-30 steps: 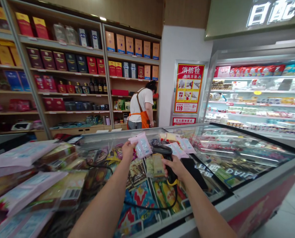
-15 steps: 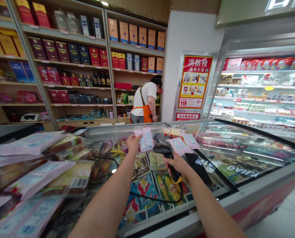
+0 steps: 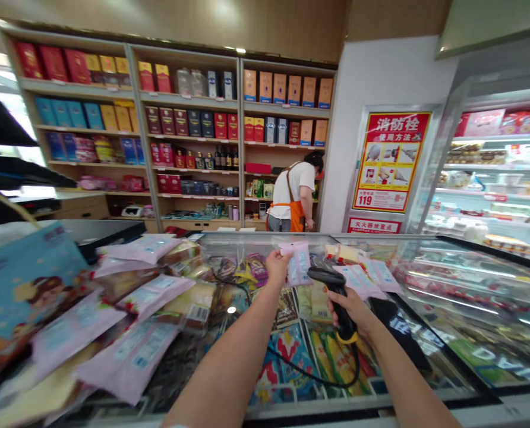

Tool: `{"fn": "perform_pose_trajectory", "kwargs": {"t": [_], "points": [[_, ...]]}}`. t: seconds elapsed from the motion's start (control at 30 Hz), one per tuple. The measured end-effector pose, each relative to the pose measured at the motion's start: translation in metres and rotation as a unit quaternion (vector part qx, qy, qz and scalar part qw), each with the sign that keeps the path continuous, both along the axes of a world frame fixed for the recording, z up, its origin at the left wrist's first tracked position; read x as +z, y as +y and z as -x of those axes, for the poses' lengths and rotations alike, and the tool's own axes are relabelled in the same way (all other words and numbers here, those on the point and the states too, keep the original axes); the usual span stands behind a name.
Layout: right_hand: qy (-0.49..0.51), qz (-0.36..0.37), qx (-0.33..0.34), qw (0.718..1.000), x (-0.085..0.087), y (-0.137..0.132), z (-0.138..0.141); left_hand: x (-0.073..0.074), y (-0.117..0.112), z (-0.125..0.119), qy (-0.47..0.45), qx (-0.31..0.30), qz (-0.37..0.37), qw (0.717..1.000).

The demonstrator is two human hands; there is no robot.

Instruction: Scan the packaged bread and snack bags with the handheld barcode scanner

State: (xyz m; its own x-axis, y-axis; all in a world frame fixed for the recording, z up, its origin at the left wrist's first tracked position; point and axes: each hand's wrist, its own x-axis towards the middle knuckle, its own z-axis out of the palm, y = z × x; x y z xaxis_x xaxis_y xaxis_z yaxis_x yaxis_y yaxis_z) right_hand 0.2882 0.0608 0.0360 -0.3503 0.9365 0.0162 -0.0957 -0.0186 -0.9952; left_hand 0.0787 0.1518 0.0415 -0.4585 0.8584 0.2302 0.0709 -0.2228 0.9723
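Note:
My left hand [image 3: 277, 265] is closed on a small pink packet [image 3: 297, 264], held upright over the glass top of a chest freezer [image 3: 425, 279]. My right hand [image 3: 352, 307] grips a black barcode scanner [image 3: 331, 286] with a yellow band, its head level with the packet and just right of it. The scanner's black cable [image 3: 312, 377] loops down across the glass. Two more pink packets [image 3: 366, 279] lie on the glass just right of the scanner.
Several pink packets and wrapped cakes [image 3: 149, 297] are piled on the freezer's left end beside a blue bag [image 3: 19, 285]. A person in an orange apron [image 3: 294, 193] stands at the wooden shelves of boxes [image 3: 193, 125]. An open chiller [image 3: 501, 172] stands at the right.
The view has swung left, bringing in the blue bag and more shelving. Both hands keep their grip, with packet and scanner head still close together.

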Motion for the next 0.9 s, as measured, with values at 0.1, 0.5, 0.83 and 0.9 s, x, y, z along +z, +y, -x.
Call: {"fn": "perform_pose_trajectory", "kwargs": {"t": [0.1,0.5,0.83,0.9], "points": [[0.011,0.000,0.022,1.000,0.003,-0.001,0.012,0.010,-0.012,0.012,-0.002,0.033,0.001,0.999],[-0.005,-0.040,0.231,0.972,0.052,-0.042,0.140,0.056,-0.146,0.158,-0.091,0.237,-0.110,0.961],[-0.037,-0.059,0.357,0.931,0.066,-0.086,0.253,0.045,-0.248,0.262,0.009,0.524,-0.105,0.845],[-0.051,-0.056,0.365,0.928,0.066,-0.092,0.264,0.040,-0.259,0.264,0.070,0.537,-0.077,0.837]]}}
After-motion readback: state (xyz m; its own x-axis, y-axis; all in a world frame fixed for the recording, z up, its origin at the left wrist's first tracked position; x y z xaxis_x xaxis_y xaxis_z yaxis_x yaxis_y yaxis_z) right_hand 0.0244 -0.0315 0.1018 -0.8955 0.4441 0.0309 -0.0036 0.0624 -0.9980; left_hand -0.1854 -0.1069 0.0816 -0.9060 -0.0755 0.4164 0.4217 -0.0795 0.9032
